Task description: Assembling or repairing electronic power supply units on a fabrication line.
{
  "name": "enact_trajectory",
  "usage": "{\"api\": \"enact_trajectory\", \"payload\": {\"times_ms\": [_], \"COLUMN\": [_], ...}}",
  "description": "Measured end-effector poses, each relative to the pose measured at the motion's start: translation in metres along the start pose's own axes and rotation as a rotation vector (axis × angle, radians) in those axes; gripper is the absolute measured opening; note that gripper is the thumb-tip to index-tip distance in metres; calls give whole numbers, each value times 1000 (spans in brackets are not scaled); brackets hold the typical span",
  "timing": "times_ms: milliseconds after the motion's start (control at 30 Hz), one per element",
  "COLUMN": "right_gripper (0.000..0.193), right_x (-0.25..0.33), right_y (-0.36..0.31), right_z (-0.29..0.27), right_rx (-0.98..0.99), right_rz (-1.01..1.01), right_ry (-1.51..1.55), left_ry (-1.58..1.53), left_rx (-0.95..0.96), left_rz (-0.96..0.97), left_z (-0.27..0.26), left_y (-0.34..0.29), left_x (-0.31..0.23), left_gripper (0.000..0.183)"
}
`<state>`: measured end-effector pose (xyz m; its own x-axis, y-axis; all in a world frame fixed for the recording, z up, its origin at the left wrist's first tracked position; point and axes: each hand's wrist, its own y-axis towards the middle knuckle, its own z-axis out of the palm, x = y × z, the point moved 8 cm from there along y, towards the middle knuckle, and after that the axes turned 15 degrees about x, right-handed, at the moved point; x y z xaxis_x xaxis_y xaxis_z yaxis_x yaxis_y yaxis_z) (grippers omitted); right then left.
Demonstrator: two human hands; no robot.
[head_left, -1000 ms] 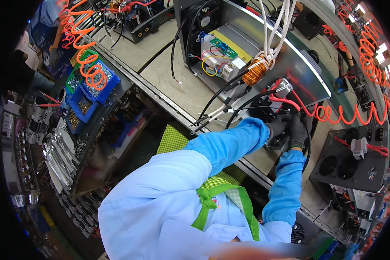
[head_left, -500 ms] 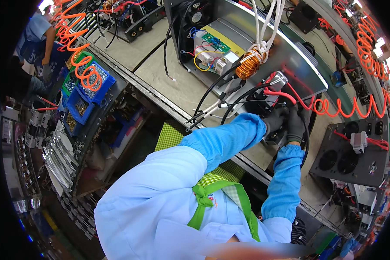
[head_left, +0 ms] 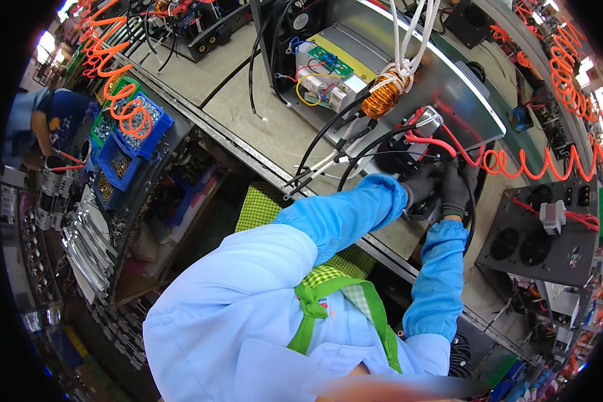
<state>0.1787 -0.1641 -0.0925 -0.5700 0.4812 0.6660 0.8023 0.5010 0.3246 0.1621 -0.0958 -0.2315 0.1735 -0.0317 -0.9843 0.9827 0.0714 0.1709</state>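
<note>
Both my hands wear dark grey gloves and blue sleeve covers, and they work close together at the right end of an open metal chassis (head_left: pixel 469 100). My left hand (head_left: pixel 422 184) is closed beside a black part (head_left: pixel 402 161) with red and black cables. Next to it, my right hand (head_left: pixel 456 189) is closed too, its fingertips partly covered; what either one grips is hidden. A thick red cable (head_left: pixel 432 142) ends just above my fingers. Near it are a silver capped component (head_left: pixel 429 119) and a copper-wound coil (head_left: pixel 382 97) with white leads.
Blue bins (head_left: pixel 120 161) of small hardware stand left, below a coiled orange hose (head_left: pixel 137 117). Another orange hose (head_left: pixel 536 171) stretches rightward from near my hands. A dark panel with round openings (head_left: pixel 536 241) stands at right. A person (head_left: pixel 47 127) bends at far left.
My hands stay at the same spot with only slight movement. The view has shifted a little, and the person at far left has bent lower.
</note>
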Motion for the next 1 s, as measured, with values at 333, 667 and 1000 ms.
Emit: {"api": "enact_trajectory", "payload": {"times_ms": [333,667,1000], "right_gripper": [33,36,35], "right_x": [0,2,-4], "right_y": [1,-1,1], "right_z": [5,2,1], "right_rx": [47,52,-12], "right_rz": [48,34,-118], "right_ry": [65,99,-97], "left_ry": [-296,-269,-77], "left_rx": [-51,24,3], "left_rz": [-228,-181,-54], "left_z": [-3,-2,-2], "left_y": [15,0,-1], "left_x": [29,-12,-19], "left_gripper": [27,26,31]}}
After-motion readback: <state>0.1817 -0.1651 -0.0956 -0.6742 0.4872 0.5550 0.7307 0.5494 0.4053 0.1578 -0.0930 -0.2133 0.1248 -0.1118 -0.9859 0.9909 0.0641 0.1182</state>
